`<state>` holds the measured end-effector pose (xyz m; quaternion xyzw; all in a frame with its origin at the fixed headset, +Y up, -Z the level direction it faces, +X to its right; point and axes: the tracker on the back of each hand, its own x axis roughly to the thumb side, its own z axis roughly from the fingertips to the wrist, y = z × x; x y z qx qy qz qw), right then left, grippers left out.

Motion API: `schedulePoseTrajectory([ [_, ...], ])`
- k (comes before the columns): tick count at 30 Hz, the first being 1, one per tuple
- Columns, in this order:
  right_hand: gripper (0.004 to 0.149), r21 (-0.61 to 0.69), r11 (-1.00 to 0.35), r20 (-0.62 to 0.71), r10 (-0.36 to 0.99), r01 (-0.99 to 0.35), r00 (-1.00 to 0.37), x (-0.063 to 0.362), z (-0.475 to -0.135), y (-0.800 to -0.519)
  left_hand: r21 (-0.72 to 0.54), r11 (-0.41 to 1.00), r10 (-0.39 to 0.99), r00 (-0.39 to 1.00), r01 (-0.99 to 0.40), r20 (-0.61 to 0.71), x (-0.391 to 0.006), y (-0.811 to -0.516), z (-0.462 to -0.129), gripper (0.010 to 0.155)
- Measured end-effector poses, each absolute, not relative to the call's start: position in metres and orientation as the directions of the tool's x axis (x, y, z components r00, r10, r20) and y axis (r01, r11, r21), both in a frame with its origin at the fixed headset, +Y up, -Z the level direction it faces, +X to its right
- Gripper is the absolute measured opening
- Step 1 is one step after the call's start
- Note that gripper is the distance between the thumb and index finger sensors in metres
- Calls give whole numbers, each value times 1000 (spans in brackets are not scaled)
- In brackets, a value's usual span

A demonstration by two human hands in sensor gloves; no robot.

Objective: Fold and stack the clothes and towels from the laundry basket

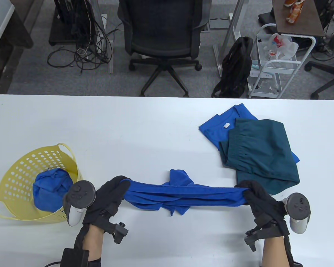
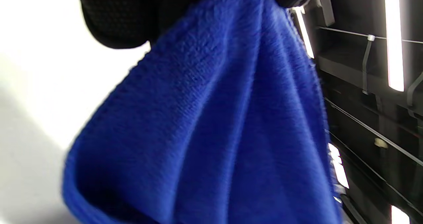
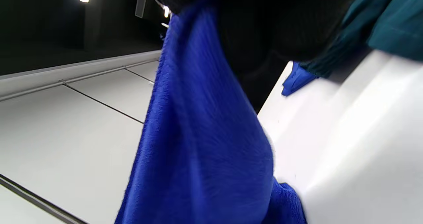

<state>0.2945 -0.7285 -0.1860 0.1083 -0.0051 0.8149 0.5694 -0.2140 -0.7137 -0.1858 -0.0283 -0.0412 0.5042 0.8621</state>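
A: What's nearest the worktop's [image 1: 144, 125] front edge?

B: The two gloved hands. The left hand [image 1: 107, 198] grips one end of a blue towel [image 1: 181, 194], fingers closed around the bunched cloth. The right hand [image 1: 260, 198] grips the other end the same way. The left wrist view shows black fingers [image 2: 115, 16] clamped on the towel's top, folds fanning below.

A: And the towel between them?

B: Pulled out into a long, rumpled band from hand to hand, with a loose flap rising at its middle and a corner hanging at the near side. I cannot tell whether it touches the worktop.

A: What's to the left?

B: A yellow basket [image 1: 19, 172] lying tipped, just beside the left hand, with another blue cloth [image 1: 51, 187] bundled inside.

A: Farther back?

B: On the right, a stack: green shorts [image 1: 260, 151] lying on a blue shirt [image 1: 222, 126], the shorts' near corner close to the right hand. Beyond the worktop stands a chair [image 1: 162, 30].
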Motion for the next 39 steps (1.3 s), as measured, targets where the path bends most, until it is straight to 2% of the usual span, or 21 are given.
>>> schedulePoseTrajectory([
  [3,44,35,-561,177,818,-827,-547,296,-182,-719,-6,589,808,589,-808,-5,-209,-713,-183,44],
  [6,49,91,-596,200,796,-798,-572,298,-180,-717,59,658,753,657,-750,-43,-208,-712,-182,44],
  [9,55,65,-653,185,751,-755,-634,298,-179,-716,91,684,729,682,-724,-54,-208,-713,-181,44],
  [12,51,-38,-709,119,696,-704,-708,296,-176,-716,85,693,721,691,-716,-59,-206,-715,-182,44],
  [15,39,-192,-833,-2,529,-519,-848,299,-170,-711,91,702,712,700,-706,-62,-208,-715,-183,45],
  [16,38,-199,-841,-11,515,-503,-857,299,-170,-710,79,693,720,691,-716,-59,-207,-715,-184,45],
  [19,37,-287,-787,-44,581,-546,-813,303,-166,-709,74,680,733,679,-729,-46,-206,-715,-185,46],
  [21,37,-395,-726,-71,635,-563,-769,307,-163,-704,113,733,678,734,-670,-44,-205,-705,-183,46],
  [22,37,-391,-718,-70,646,-575,-760,308,-162,-700,128,786,616,785,-605,-67,-204,-699,-181,46],
  [23,37,-345,-669,-48,713,-658,-699,309,-164,-693,120,834,549,830,-538,-94,-203,-688,-181,47],
  [24,38,-301,-594,-24,787,-746,-617,310,-166,-688,101,839,544,831,-535,-117,-201,-680,-182,46],
  [25,38,-213,-413,-16,908,-885,-420,312,-174,-682,59,795,606,785,-604,-127,-201,-670,-187,46],
  [26,39,-129,-230,-57,973,-965,-225,314,-186,-677,-10,649,751,643,-760,-150,-201,-665,-199,46],
  [27,40,-84,-177,-109,980,-981,-167,314,-194,-674,-37,563,809,560,-826,-178,-201,-662,-208,46],
  [28,40,-42,-208,-182,963,-977,-197,313,-210,-669,-68,473,851,476,-878,-220,-201,-658,-227,46],
  [30,40,-27,-411,-309,870,-911,-383,305,-238,-660,-23,517,819,502,-856,-280,-200,-650,-259,47],
  [31,40,-23,-477,-277,847,-878,-453,301,-246,-655,19,534,819,512,-845,-261,-198,-645,-269,47],
  [32,40,-62,-489,-153,866,-870,-476,293,-256,-644,129,561,824,536,-818,-183,-195,-635,-283,46],
  [34,40,-223,-381,82,910,-897,-407,284,-264,-620,319,515,843,538,-796,-19,-193,-610,-296,46],
  [36,39,-291,-262,248,908,-920,-337,278,-265,-595,396,456,809,557,-797,189,-195,-582,-299,46],
  [39,39,-313,-229,432,830,-922,-353,279,-254,-567,467,394,713,584,-792,388,-201,-552,-285,45],
])
